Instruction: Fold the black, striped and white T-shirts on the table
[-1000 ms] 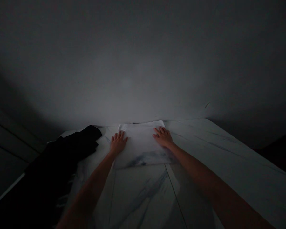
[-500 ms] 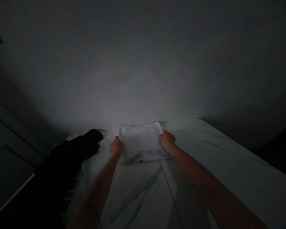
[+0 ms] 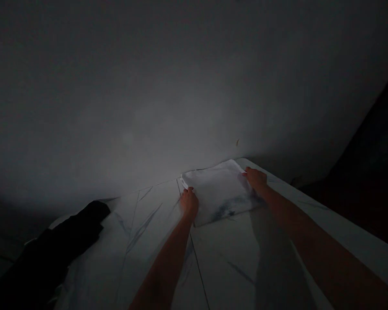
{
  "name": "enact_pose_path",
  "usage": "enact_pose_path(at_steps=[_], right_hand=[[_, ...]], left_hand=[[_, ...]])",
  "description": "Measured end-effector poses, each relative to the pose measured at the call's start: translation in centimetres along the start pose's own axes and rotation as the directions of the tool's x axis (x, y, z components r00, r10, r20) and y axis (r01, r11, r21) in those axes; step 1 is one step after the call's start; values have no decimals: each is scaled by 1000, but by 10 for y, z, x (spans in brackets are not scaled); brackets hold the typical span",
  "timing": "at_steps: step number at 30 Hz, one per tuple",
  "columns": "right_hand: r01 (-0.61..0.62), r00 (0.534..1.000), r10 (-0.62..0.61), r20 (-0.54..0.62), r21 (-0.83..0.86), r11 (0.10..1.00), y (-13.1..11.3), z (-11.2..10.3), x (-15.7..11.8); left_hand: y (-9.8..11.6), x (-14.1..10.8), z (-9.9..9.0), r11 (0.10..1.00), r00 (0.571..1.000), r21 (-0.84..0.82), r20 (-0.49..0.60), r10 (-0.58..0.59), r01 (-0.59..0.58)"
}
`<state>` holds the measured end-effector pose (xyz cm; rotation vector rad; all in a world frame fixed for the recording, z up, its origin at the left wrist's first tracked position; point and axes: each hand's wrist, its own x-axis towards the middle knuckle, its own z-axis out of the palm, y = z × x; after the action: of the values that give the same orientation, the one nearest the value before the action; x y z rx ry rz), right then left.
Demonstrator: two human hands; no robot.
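A folded white cloth (image 3: 218,185) with a dark bluish print along its near part lies at the far side of the marble-patterned table, close to the wall. My left hand (image 3: 189,202) is closed on its left edge. On the opposite edge my right hand (image 3: 256,177) pinches the fabric near the far right corner. The light is dim, so I cannot tell what kind of garment or cloth it is.
Black fabric (image 3: 74,237) lies heaped along the table's left side. Behind the table (image 3: 226,267) rises a grey wall (image 3: 168,107) with a small mark. The table's right edge slants away beside a dark area.
Both hands have shifted the white cloth to the right along the table, towards its far right corner. My view has turned and tilted, and the black fabric now appears further left.
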<state>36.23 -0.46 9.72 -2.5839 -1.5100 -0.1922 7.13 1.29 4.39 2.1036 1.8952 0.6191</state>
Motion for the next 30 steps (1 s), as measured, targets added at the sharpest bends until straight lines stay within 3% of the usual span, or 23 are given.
enact_pose_path(at_steps=[5,10,14,17,19,21,24,30], right_hand=[[-136,990,134,-39,-71,988,26,-2,5],[-134,990,130,-53,-60,989,41,9,21],[-109,985,100,-140,-60,992,26,16,34],[9,987,-19,-158,-64,998,5,26,44],[89,990,-94,-101,-59,994,-5,36,51],[133,990,-134,-29,-45,990,-8,45,56],[105,994,-104,44,-19,994,-6,52,61],[63,991,-59,123,-28,998,-13,37,51]], left_hand=[[21,17,32,990,992,-66,-13,125,-126],[34,29,43,995,994,67,-72,84,-80],[61,49,45,969,965,152,-150,215,-193],[85,69,57,932,938,143,-54,342,-332],[91,79,69,928,937,134,21,348,-348],[88,84,79,944,952,132,67,297,-304],[74,87,84,965,974,140,77,214,-223],[52,86,68,979,981,97,86,173,-181]])
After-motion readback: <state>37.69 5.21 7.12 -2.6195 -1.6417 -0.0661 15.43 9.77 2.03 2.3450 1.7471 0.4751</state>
